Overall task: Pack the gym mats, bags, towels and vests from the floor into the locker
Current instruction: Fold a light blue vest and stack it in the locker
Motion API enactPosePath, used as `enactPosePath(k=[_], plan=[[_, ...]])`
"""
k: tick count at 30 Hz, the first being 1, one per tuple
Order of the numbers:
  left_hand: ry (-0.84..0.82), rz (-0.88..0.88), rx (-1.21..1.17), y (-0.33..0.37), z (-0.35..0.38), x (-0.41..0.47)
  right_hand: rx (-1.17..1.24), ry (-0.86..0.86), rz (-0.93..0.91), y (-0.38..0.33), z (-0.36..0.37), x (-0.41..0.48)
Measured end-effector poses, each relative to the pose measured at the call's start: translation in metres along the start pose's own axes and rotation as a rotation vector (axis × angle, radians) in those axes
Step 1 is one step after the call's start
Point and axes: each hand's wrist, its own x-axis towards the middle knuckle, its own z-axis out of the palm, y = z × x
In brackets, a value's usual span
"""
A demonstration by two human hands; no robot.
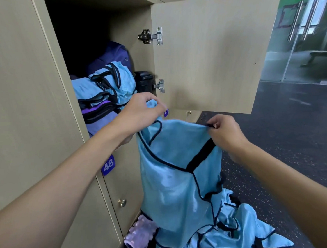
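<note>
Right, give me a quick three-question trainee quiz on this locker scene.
1. True or false: the door stands open.
2. What is held up by its top edge? A towel; B blue vest; C mat.
3. Fill in: the blue plate on the lower front reads __.
Key: 1 true; 2 B; 3 48.
</note>
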Motion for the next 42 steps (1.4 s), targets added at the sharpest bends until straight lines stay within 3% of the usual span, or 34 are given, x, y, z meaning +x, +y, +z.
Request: enactPosePath(k=[3, 7, 10, 13, 16, 22, 28, 32, 35, 39, 42], plan=[[-0.136, -0.145, -0.207, 0.008, 0.002, -0.005, 0.147, -0.065, 0.016, -0.008, 0.004, -0.004], [-0.245, -0.099, -0.327, 0.009, 0.010, -0.012, 0.502, -0.224, -0.134, -0.033, 0.008, -0.021], [-0.158, -0.017, -0.359, 0.010, 0.013, -0.012, 0.450, -0.319, -0.185, -0.037, 0.013, -0.030], [-0.117, 0.028, -0.333, 0.012, 0.011, -0.011, 0.464, -0.204, -0.198, -0.037, 0.015, -0.029], [-0.182, 0.050, -0.271, 0.015, 0.003, -0.011, 0.506, -0.098, -0.156, -0.036, 0.009, -0.021], [-0.143, 0.102, -0.006, 0.019, 0.003, -0.013, 0.426, -0.043, -0.157, -0.031, 0.009, -0.010], [-0.046, 0.059, -0.238, 0.021, 0.009, -0.011, 0.488, 0.040, -0.206, -0.038, 0.013, -0.021], [-0.007, 0.002, -0.403, 0.028, 0.007, -0.010, 0.538, -0.088, -0.313, -0.048, 0.013, -0.034], [-0.042, 0.002, -0.476, 0.030, 0.005, -0.008, 0.424, -0.045, -0.295, -0.044, 0.013, -0.030], [-0.104, 0.080, -0.330, 0.027, -0.003, -0.008, 0.457, -0.039, -0.258, -0.040, 0.008, -0.022], [-0.103, 0.146, -0.228, 0.028, -0.003, -0.012, 0.555, -0.150, -0.245, -0.039, 0.008, -0.021]])
